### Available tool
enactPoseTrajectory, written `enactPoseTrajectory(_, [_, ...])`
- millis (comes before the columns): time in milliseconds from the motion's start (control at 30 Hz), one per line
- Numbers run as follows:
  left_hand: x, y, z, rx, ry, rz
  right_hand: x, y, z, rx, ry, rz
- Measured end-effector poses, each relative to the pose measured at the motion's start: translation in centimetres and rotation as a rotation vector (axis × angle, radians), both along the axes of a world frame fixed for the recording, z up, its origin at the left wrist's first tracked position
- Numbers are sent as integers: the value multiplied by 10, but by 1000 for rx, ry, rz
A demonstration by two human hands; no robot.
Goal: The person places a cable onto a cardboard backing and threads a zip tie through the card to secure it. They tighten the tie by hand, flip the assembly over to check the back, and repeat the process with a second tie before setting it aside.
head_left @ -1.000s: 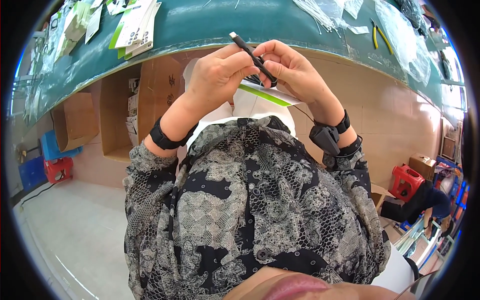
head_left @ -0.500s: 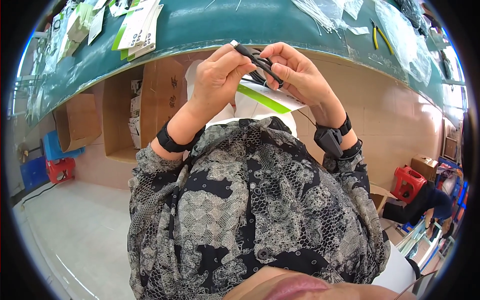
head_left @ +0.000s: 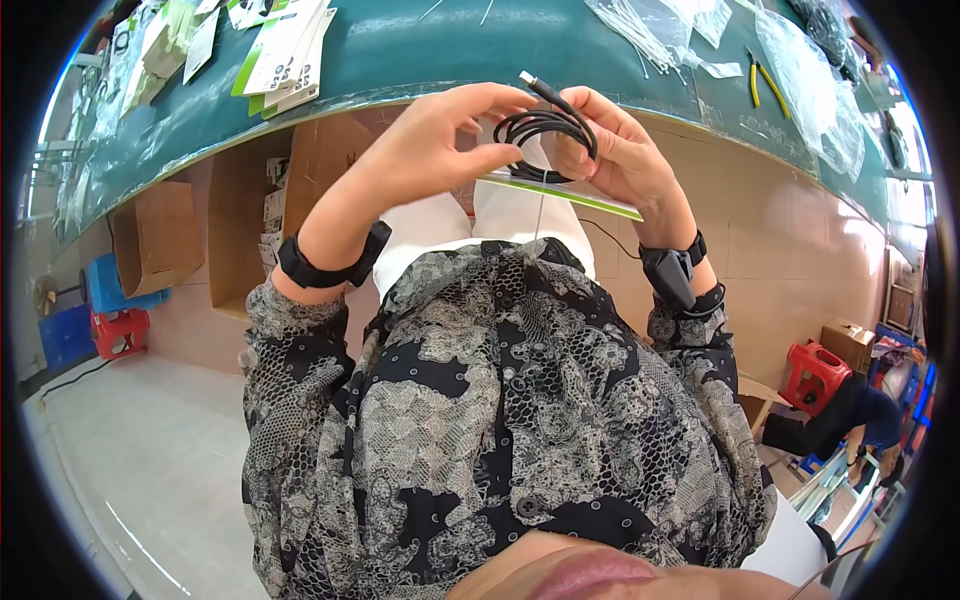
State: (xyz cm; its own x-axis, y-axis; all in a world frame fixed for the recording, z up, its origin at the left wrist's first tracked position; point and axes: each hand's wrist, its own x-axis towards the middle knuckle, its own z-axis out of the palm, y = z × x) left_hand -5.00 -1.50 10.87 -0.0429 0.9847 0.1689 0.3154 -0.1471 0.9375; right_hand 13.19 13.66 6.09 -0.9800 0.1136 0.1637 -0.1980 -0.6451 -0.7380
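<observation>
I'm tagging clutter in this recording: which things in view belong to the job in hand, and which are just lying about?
Job in hand:
black coiled cable, in the right hand, left hand close by
white card with a green edge, beneath the coil

Seemingly lying about:
yellow-handled metal pliers
red plastic stool, far right

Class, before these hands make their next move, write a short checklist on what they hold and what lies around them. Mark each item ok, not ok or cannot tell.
1. Coil held: ok, the right hand has its right side.
2. Left hand open: ok, spread beside the coil; contact, cannot tell.
3. Plug sticking out of the coil: ok, it points up.
4. Nothing dangling: not ok, a thin strand hangs below the coil.
5. Card gripped firmly: cannot tell.
6. Pliers away from both hands: ok, on the table.
</observation>
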Motion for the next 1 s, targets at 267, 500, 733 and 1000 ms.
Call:
enactPoseTrajectory(267, [7,-5,-1,113,485,270,-3,-10,2,-84,-58,-45])
enactPoseTrajectory(500, [8,-1,-14,-21,28,268,-3,-10,3,35,-106,-102])
enactPoseTrajectory(733, [12,0,-18,195,389,205,-3,-19,12,104,-174,-53])
enactPoseTrajectory(1000, [18,-3,-16,345,576,253,1,-24,9,91,-92,-86])
